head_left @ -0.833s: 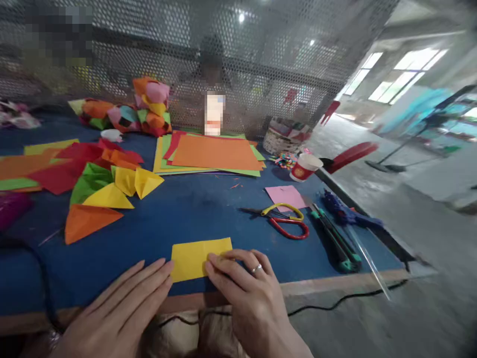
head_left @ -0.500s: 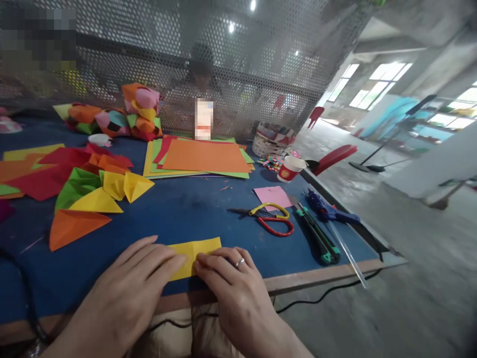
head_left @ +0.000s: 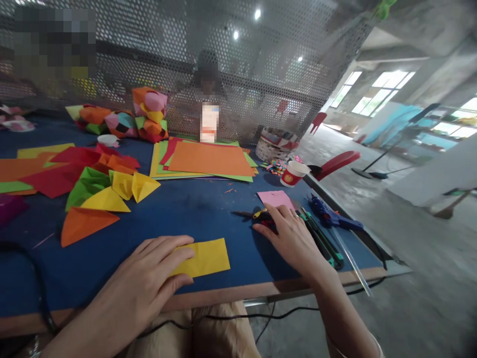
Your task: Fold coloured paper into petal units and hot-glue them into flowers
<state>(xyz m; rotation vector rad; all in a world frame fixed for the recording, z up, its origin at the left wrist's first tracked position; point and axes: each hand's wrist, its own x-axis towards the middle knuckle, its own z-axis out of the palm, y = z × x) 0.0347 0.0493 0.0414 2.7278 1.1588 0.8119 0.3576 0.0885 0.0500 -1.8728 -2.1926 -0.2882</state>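
Observation:
My left hand (head_left: 154,271) lies over the left end of a folded yellow paper strip (head_left: 213,256), its fingers stretched out and the thumb apart near the lower edge. The strip rests flat on the blue tabletop. My right hand (head_left: 292,236) hovers over or touches the handles of the scissors (head_left: 244,214), fingers apart. Most of the handles are hidden beneath that hand, so contact is unclear. Just beyond its fingertips lies a small pink paper (head_left: 276,199). The green and black utility knife (head_left: 320,238) sits beside the hand, partly covered by it.
To the left are folded paper pieces (head_left: 95,186). A stack of coloured paper (head_left: 210,159) lies at the back, near paper ornaments (head_left: 151,112) and a woven basket (head_left: 278,141). On the right are a paper cup (head_left: 294,174) and a blue glue gun (head_left: 331,214).
My right hand has left the yellow paper and moved right and forward to the scissors. My left hand stays on the paper. The view has shifted slightly.

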